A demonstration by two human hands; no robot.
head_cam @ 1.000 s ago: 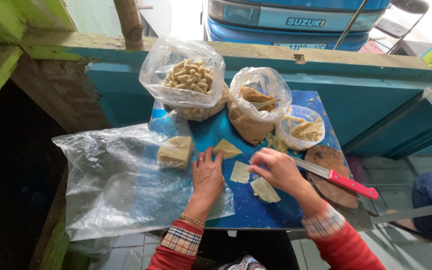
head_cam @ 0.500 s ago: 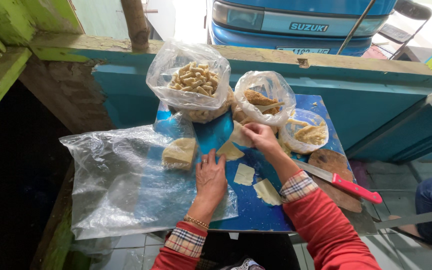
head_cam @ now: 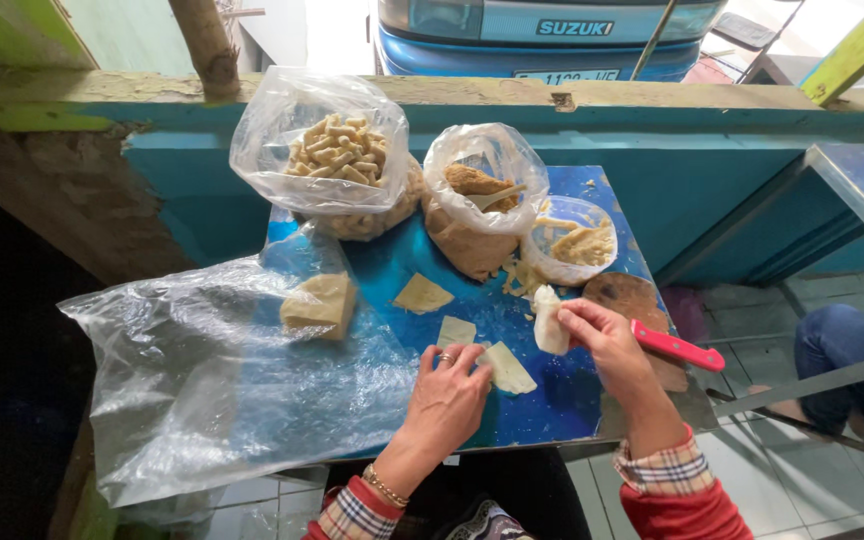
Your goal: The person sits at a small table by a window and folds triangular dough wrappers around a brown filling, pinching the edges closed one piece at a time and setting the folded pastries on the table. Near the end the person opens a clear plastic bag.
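Pale dough piece (head_cam: pixel 550 322): folded, off-white, held upright between thumb and fingers of the right hand (head_cam: pixel 607 345), just above the blue surface (head_cam: pixel 552 400), near its right-hand side. Right-hand fingers clenched on the piece; thumb on the side facing the person.

Left hand (head_cam: pixel 449 392): palm down, fingers spread and released, holding nothing. Fingertips rest on the surface, touching the near edge of a flat pale sheet (head_cam: pixel 508 368). Ring on one finger, bracelet at the wrist. Both sleeves red with checked cuffs.

Other sheets on the surface: one small square (head_cam: pixel 455 331) just beyond the left hand, one triangular (head_cam: pixel 421 294) further back, near the centre.

Red-handled knife (head_cam: pixel 676 346): lies just right of the right hand, handle pointing right, close to a round wooden board (head_cam: pixel 630 296). Blade is hidden behind the hand.

Back of the surface, left to right: large clear bag of short tan cylinders (head_cam: pixel 337 158); open bag of brown filling (head_cam: pixel 477 200) with a utensil standing in it; small clear bowl (head_cam: pixel 577 240) of pale strips. All three stand close together.

Left side: wide clear plastic sheet (head_cam: pixel 222 390), crumpled, overhanging the surface edge. A tan block (head_cam: pixel 318 304) sits at its upper right.

Behind: teal wall ledge (head_cam: pixel 512 95); a blue vehicle (head_cam: pixel 542 35) beyond it. Another person's knee in denim (head_cam: pixel 842 345) at far right.
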